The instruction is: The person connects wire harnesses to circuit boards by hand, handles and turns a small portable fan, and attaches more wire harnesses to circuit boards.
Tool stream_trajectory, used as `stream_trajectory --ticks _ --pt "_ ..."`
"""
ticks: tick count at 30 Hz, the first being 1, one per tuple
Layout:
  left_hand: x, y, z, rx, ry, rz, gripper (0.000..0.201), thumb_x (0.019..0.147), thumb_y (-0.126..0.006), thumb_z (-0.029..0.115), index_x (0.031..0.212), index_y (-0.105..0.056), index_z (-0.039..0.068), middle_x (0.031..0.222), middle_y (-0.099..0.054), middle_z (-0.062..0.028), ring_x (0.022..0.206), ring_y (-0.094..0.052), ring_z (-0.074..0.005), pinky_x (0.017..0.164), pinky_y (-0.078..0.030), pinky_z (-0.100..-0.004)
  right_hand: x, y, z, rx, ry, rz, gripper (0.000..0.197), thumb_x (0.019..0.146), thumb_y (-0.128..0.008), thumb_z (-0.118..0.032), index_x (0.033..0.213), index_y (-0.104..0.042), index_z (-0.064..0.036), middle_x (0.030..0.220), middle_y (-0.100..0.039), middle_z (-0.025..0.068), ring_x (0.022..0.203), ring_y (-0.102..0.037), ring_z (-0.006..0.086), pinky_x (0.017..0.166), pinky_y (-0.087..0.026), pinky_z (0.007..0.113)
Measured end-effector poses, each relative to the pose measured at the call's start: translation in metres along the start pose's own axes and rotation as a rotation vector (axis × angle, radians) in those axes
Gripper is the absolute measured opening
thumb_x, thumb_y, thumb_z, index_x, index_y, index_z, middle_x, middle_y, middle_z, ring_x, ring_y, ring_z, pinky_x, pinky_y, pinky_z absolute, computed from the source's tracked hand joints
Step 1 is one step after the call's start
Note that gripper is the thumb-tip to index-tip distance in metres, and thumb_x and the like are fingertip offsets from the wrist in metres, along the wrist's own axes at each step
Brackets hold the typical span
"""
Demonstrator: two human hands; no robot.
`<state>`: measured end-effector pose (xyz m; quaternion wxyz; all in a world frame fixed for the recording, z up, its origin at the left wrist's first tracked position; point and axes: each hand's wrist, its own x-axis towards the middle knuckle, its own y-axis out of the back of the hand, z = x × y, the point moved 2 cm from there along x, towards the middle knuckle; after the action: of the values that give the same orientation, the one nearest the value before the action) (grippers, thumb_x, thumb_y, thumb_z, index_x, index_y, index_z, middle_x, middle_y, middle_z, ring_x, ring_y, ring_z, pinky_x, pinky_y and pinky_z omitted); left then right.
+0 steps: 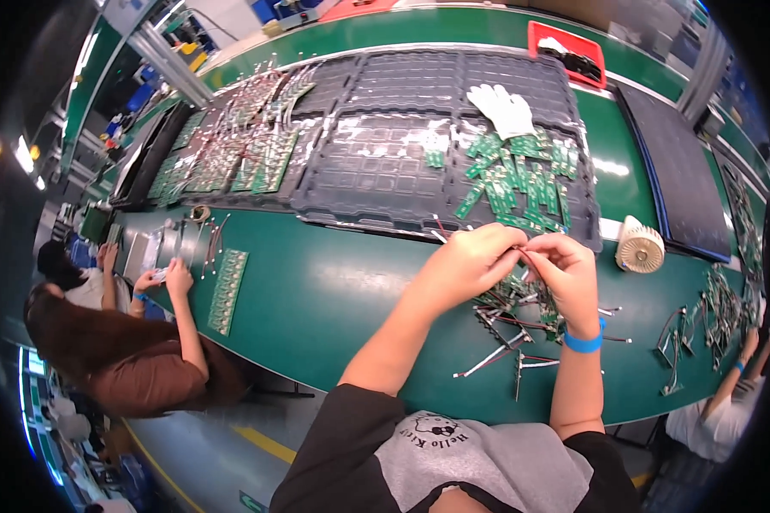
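My left hand (479, 256) and my right hand (567, 269) meet over the front of the green bench, fingers pinched close together. Between them runs a thin red-and-black wire cable (525, 250), gripped by both; whether a circuit board hangs on it is hidden by the fingers. White-tipped cable ends (439, 227) stick out beyond my left hand. Right below my hands lies a pile of small circuit boards with cables (509, 301), partly covered by them. A blue band (583, 343) circles my right wrist.
Ahead, a black plastic tray (368, 162) holds loose green circuit boards (522, 179) and a white glove (502, 111). Wired boards (239, 141) fill the left. A beige fan (640, 246), a red bin (603, 75) and more wired boards (714, 312) are rightward. Co-workers (145, 376) sit on both sides.
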<state>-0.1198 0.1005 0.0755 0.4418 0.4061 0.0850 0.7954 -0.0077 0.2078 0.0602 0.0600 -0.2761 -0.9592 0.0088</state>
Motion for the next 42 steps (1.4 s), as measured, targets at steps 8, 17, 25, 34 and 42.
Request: stream_trajectory --ticks 8,17,25,34,42 --pt "0.003 0.011 -0.009 -0.389 0.326 0.053 0.008 0.079 -0.052 -0.001 0.087 -0.054 -0.002 0.075 -0.059 -0.0065 0.067 -0.063 -0.0145 0.056 -0.05 -0.0233 0.006 -0.003 0.001 0.043 0.029 0.025 0.008 0.081 -0.055 -0.006 0.082 -0.056 0.0012 0.076 -0.055 0.0019 0.066 -0.05 0.0067 0.059 -0.039 0.018" --pt "0.007 0.013 -0.022 -0.755 0.363 0.078 0.014 0.081 -0.046 -0.001 0.093 -0.048 -0.009 0.081 -0.056 -0.0146 0.07 -0.063 -0.0245 0.064 -0.053 -0.0308 0.006 0.0 -0.001 -0.077 0.12 0.068 0.009 0.076 -0.055 -0.01 0.078 -0.057 -0.0014 0.1 -0.046 0.0085 0.075 -0.048 0.0077 0.057 -0.039 0.018" --pt "0.004 0.001 -0.015 -0.77 0.382 0.037 0.015 0.081 -0.045 0.0 0.093 -0.048 -0.009 0.077 -0.059 -0.0167 0.069 -0.063 -0.0245 0.063 -0.053 -0.0301 0.001 -0.004 0.006 0.055 0.025 0.083 0.011 0.076 -0.055 -0.009 0.074 -0.057 0.0014 0.061 -0.052 -0.0027 0.052 -0.042 0.0009 0.043 -0.032 0.018" --pt "0.003 -0.001 -0.012 -0.732 0.4 0.031 0.014 0.081 -0.045 -0.003 0.093 -0.048 -0.01 0.081 -0.056 -0.0148 0.071 -0.063 -0.0236 0.065 -0.053 -0.0288 0.003 -0.003 0.008 0.013 0.095 0.11 0.011 0.075 -0.055 -0.007 0.072 -0.058 0.0027 0.066 -0.054 0.0017 0.057 -0.044 0.0035 0.048 -0.035 0.02" --pt "0.004 -0.001 -0.012 -0.74 0.38 0.023 0.014 0.081 -0.044 -0.003 0.094 -0.048 -0.01 0.081 -0.056 -0.015 0.071 -0.063 -0.0237 0.064 -0.053 -0.0294 0.004 -0.004 0.007 0.026 0.101 0.102 0.011 0.075 -0.055 -0.007 0.072 -0.057 0.003 0.066 -0.054 0.0019 0.059 -0.046 0.0041 0.051 -0.037 0.02"
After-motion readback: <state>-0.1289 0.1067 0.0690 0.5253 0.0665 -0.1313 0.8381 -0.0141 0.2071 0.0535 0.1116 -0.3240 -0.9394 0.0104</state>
